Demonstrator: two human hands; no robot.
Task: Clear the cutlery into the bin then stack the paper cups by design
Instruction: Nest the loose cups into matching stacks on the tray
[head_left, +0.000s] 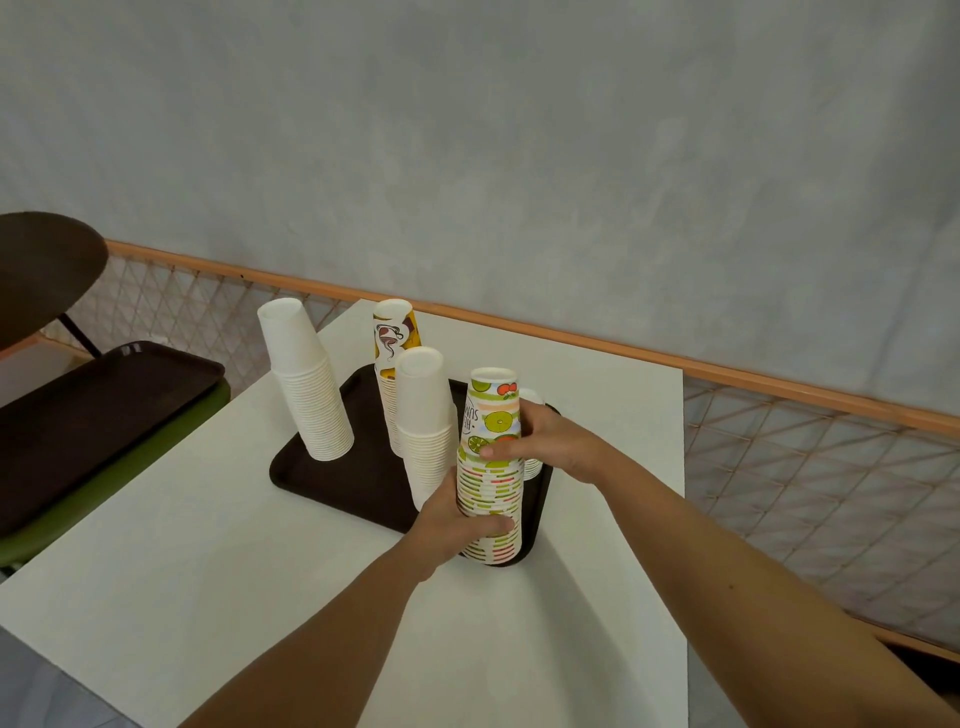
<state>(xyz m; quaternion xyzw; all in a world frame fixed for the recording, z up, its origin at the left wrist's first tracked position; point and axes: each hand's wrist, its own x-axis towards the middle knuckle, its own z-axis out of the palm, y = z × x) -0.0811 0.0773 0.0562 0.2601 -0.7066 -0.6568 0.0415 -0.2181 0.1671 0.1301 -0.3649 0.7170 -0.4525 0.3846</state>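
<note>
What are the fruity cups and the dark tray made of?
The fruity cups look like thin matte paper: printed sides and stacked rolled rims. The dark tray is probably hard plastic, going by its smooth brown surface, raised lip and rounded corners, though that's less certain.

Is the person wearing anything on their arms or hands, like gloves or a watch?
No. Both forearms are bare, with no sleeves showing. The left hand and right hand have no gloves, and no watch, bracelet or ring is visible. The right forearm has a few small dark spots.

Both bare forearms stretched forward. Left hand (457, 525) curled tight, low and near; right hand (550, 441) clamped higher, thumb pointing left.
</note>
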